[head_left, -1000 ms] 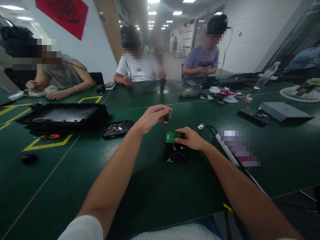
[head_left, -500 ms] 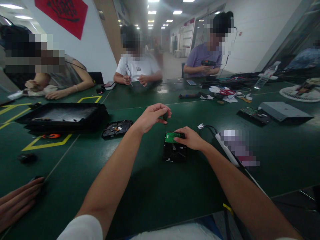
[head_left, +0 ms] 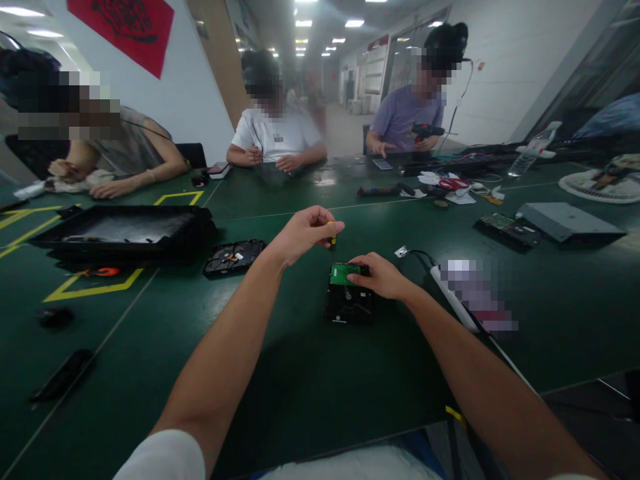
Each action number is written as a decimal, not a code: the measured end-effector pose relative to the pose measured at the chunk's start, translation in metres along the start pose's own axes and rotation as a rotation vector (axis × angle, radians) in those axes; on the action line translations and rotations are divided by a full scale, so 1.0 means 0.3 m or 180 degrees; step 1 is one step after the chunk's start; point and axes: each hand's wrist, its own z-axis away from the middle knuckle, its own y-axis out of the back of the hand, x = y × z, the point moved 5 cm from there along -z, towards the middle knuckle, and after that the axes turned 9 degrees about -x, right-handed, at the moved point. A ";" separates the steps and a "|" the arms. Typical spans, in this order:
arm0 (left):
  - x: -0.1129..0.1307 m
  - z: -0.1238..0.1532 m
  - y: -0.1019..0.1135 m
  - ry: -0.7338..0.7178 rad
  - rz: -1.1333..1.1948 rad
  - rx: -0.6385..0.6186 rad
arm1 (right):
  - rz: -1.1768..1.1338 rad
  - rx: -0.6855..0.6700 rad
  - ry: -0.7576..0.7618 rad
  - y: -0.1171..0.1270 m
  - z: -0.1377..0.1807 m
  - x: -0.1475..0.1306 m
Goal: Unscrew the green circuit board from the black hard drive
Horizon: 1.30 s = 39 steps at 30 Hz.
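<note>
A black hard drive with a green circuit board at its far end lies flat in front of me. My right hand grips the board end from the right, thumb on the green board. Above that far end, my left hand pinches a small screwdriver with a black and yellow handle, held upright. The screwdriver's thin shaft points down toward the drive's far edge; whether its tip touches is too small to tell.
A black fan-like frame and a big black tray are at left. A dark object lies near left. On the right are a white power strip, another drive and a grey metal case. Several people sit opposite.
The screwdriver's handle has turned in my left fingers, so yellow now shows. My right hand keeps its place on the drive. Another person's hand at lower left has gone from view.
</note>
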 end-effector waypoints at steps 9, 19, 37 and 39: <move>0.005 0.004 -0.003 0.0126 0.0311 -0.0170 | -0.0006 0.0017 -0.0004 0.002 0.002 -0.001; 0.008 -0.004 -0.016 0.0000 0.0160 -0.0029 | 0.0041 0.0065 0.0099 -0.005 -0.002 0.005; 0.001 -0.002 -0.015 0.0175 0.0657 -0.0063 | 0.0002 0.0036 0.0107 0.000 0.001 -0.002; 0.004 -0.002 -0.020 0.0112 0.0546 -0.0077 | -0.0001 0.0035 0.0123 0.000 0.001 -0.002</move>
